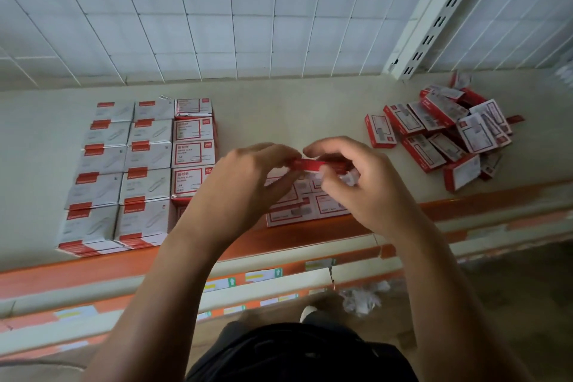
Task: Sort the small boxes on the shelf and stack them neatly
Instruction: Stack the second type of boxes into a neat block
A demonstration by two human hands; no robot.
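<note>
Pinching a small red box [310, 163] between the curled fingers [322, 146] of my left hand [248, 177] and right hand [356, 183], I hold it over flat boxes [297, 211] at the shelf's [279, 121] near edge. Left stand ten grey-topped boxes [124, 164] in two columns of five, with four red-framed boxes [193, 152] showing beside them. A jumbled heap [443, 130] I cannot count lies right, with a white wire grid [217, 9] behind.

Left hand [248, 177] and right hand [356, 177] pinching red box [313, 164], above shelf [279, 121]
</note>
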